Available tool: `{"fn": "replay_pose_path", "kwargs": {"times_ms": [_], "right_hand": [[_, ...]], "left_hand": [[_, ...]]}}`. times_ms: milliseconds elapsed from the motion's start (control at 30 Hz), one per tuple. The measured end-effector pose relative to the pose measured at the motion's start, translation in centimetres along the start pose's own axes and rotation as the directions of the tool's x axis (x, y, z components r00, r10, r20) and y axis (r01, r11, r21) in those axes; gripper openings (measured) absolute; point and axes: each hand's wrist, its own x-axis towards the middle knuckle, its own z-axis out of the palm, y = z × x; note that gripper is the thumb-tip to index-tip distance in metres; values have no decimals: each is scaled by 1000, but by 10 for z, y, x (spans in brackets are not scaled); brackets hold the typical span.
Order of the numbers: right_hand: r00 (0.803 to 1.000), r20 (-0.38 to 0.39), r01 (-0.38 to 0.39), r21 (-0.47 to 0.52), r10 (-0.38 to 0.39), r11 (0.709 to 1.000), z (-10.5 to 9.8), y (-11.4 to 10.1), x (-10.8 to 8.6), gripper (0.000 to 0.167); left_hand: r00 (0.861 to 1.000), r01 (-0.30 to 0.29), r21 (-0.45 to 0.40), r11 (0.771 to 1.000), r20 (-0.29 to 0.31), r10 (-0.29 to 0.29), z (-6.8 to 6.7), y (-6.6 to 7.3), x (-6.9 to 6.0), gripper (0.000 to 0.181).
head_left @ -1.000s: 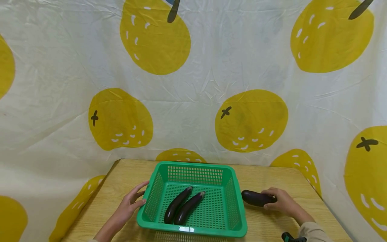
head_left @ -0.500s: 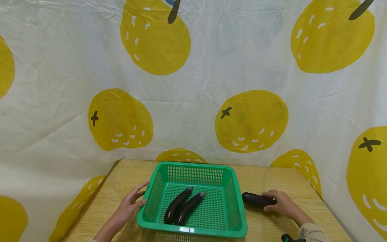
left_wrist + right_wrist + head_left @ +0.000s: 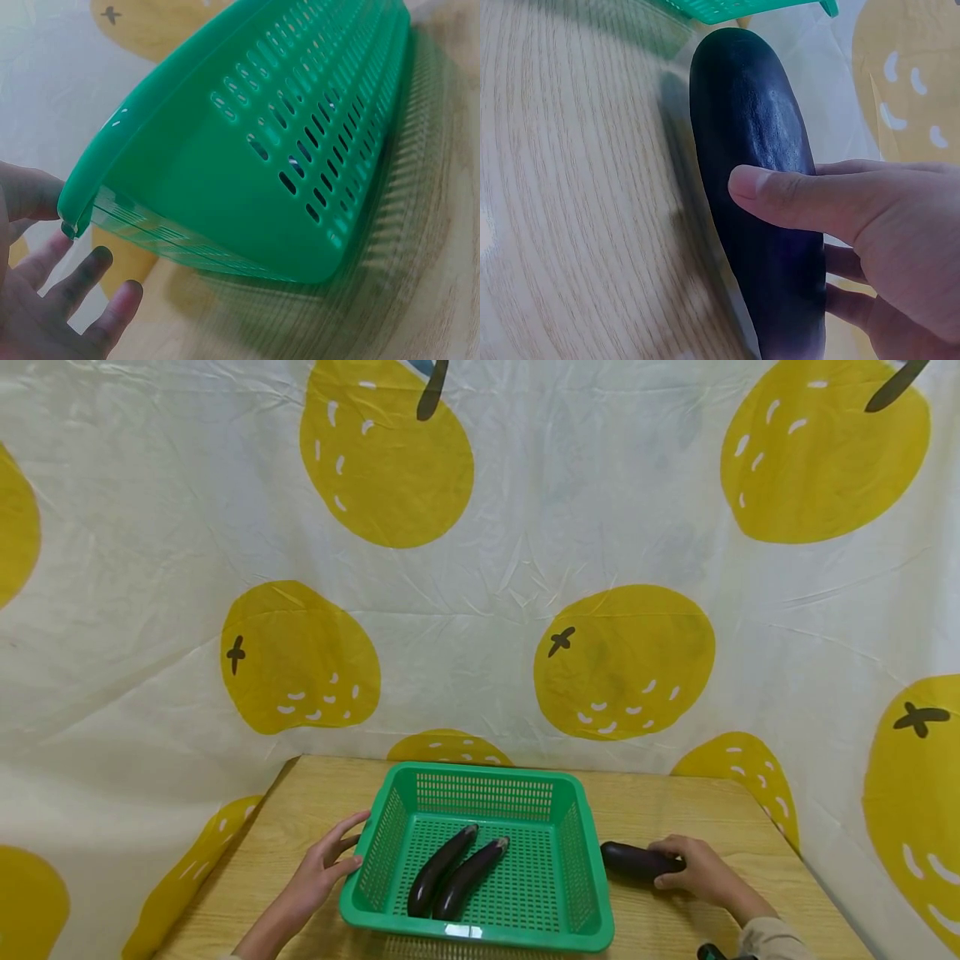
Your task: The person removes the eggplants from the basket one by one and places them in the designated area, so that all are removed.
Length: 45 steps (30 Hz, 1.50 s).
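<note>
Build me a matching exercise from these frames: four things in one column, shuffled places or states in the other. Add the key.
Things
1. left hand
2. pair of eggplants
3. backdrop
4. lone eggplant

Places or states
A. white with a yellow fruit print
B. held by the right hand
C. touching the rim of the green basket
D. lying side by side inside the basket

Right pairs: 1-C, 2-D, 3-A, 4-B

head view forward and down, wrist views close, all sharing basket [image 3: 187, 180]
</note>
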Motion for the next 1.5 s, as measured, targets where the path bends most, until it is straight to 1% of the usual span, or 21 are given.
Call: {"fn": "replay_pose_path", "kwargs": {"times_ms": [167, 233, 333, 467, 600, 967, 1067, 1233, 1400, 1500], "right_hand": [[998, -10, 69, 3, -69, 998, 5, 13, 2, 49], [997, -6, 80, -1, -80, 997, 6, 15, 2, 49], [999, 14, 39, 14, -40, 999, 6, 14, 2, 49], [999, 32, -15, 14, 14, 1000, 4, 5, 3, 49], [999, 33, -24, -13, 25, 1000, 3, 0, 3, 47], [997, 25, -76, 13, 75, 997, 4, -3, 2, 49], [997, 8, -77, 15, 77, 997, 5, -2, 1, 48], [996, -58, -75, -8, 74, 997, 8, -3, -1, 43], [991, -111, -82, -20, 79, 996, 10, -7, -3, 40], [986, -136, -96, -10, 94, 995, 11, -9, -3, 40]], "left_hand": [[1000, 2, -4, 1000, -6, -2, 0, 0, 0, 62], [1000, 3, -10, 1000, -6, -3, 0, 0, 0, 62], [1000, 6, -11, 1000, -6, -6, 0, 0, 1, 62], [1000, 5, -8, 1000, -10, -5, 0, -1, 1, 62], [1000, 6, -8, 1000, -11, -6, 0, -1, 1, 63], [1000, 1, -19, 1000, -10, -1, 1, 1, 0, 63], [1000, 1, -21, 1000, -12, -2, 1, 1, 0, 63], [1000, 7, -25, 1000, -15, -8, 1, 2, -1, 63], [1000, 0, -20, 1000, -14, 0, 1, 1, -1, 63], [1000, -6, -14, 1000, -11, 6, 1, 0, 0, 64]]}}
